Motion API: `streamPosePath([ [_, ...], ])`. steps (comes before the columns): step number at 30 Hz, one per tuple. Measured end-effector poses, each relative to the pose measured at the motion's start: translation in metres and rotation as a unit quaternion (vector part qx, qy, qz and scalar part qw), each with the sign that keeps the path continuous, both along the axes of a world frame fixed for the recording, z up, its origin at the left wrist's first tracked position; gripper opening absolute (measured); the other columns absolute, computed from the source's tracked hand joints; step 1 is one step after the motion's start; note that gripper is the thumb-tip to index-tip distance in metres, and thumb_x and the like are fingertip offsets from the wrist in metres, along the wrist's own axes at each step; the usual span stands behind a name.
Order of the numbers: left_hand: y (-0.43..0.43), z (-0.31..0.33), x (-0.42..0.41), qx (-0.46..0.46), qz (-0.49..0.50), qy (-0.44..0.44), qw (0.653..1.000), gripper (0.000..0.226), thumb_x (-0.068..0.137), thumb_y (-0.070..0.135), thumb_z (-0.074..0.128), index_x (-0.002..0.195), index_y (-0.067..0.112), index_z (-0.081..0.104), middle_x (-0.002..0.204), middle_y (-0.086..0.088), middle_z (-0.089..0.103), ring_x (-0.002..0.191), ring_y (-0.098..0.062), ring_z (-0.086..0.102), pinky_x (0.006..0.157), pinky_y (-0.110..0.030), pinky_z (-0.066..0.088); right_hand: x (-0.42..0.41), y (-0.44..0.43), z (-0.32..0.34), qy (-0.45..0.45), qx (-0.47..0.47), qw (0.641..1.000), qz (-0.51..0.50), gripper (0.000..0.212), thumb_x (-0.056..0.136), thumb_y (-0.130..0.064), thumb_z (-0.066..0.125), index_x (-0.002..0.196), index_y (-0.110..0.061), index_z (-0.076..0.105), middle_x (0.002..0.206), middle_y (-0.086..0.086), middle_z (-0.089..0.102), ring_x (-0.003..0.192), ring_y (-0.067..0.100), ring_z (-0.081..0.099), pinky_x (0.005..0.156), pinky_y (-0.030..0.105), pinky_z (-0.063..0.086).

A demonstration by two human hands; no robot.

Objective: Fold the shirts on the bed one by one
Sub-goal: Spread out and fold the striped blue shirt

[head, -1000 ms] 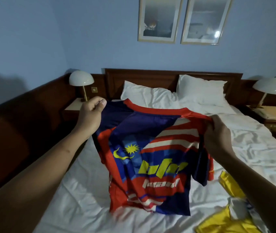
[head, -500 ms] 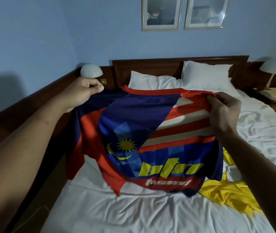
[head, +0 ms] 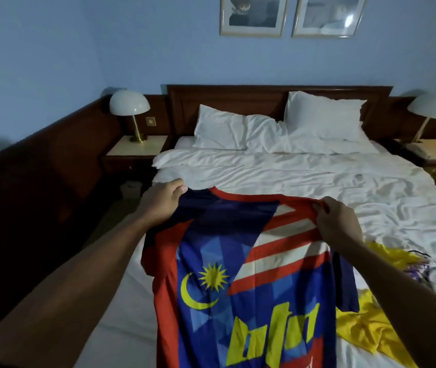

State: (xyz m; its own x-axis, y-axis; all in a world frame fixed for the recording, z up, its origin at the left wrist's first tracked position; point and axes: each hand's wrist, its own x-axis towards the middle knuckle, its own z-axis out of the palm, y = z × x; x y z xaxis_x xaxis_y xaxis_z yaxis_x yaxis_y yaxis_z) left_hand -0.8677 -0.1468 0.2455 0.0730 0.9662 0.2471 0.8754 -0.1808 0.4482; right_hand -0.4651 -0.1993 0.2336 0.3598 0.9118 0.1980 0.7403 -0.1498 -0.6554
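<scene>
The blue and red shirt (head: pixel 248 261), printed with a yellow crescent, star and lettering, is stretched between both hands over the near part of the bed (head: pixel 304 176), collar edge to the far side. The left hand (head: pixel 162 201) has its grip clamped on the shirt's left shoulder. The right hand (head: pixel 337 221) pinches the right shoulder, grip likewise closed on cloth. A crumpled yellow shirt (head: pixel 362 328) lies just right of it on the white sheet. Pillows (head: pixel 323 115) lean against the wooden headboard (head: pixel 238 102), with a left lamp (head: pixel 129 106) and a right lamp (head: pixel 435 108) beside it.
</scene>
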Motion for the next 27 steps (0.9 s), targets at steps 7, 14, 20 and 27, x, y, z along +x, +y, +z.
streamPosePath([
  [7,0.090,-0.085,0.007,-0.046,0.034,-0.005,0.998,0.029,0.110,0.038,0.043,0.093,0.018,0.056,0.090,-0.015,0.071,0.090,-0.040,0.066,0.068,-0.040,0.038,-0.004,0.076,-0.073,-0.006,-0.042,0.999,-0.014,0.016,0.103,-0.025,0.047,0.089,-0.023,0.056,0.082,0.008,0.063,0.078,0.035,0.055,0.068,0.043,0.044],
  [14,0.188,-0.174,0.015,-0.070,0.058,0.054,0.994,0.025,0.110,0.027,0.044,0.097,0.017,0.064,0.099,-0.014,0.068,0.094,-0.040,0.063,0.072,-0.038,0.038,-0.013,0.193,-0.158,-0.010,-0.072,0.997,-0.017,0.020,0.103,-0.021,0.041,0.097,-0.019,0.059,0.086,0.004,0.059,0.081,0.032,0.054,0.071,0.040,0.041],
  [20,0.259,-0.284,0.012,-0.121,0.093,0.032,0.988,0.028,0.109,0.040,0.043,0.086,0.026,0.052,0.086,-0.011,0.068,0.084,-0.035,0.065,0.068,-0.039,0.043,-0.014,0.272,-0.261,-0.019,-0.123,0.992,-0.004,0.024,0.107,-0.025,0.037,0.099,-0.020,0.059,0.082,0.002,0.059,0.075,0.026,0.055,0.069,0.038,0.042],
  [27,0.308,-0.408,0.020,-0.198,0.100,0.056,0.973,0.032,0.110,0.041,0.038,0.086,0.024,0.052,0.085,-0.010,0.066,0.082,-0.037,0.063,0.068,-0.041,0.045,-0.010,0.323,-0.379,-0.045,-0.187,0.981,0.027,0.023,0.109,-0.027,0.036,0.099,-0.023,0.056,0.074,-0.004,0.055,0.065,0.013,0.050,0.057,0.031,0.033],
])
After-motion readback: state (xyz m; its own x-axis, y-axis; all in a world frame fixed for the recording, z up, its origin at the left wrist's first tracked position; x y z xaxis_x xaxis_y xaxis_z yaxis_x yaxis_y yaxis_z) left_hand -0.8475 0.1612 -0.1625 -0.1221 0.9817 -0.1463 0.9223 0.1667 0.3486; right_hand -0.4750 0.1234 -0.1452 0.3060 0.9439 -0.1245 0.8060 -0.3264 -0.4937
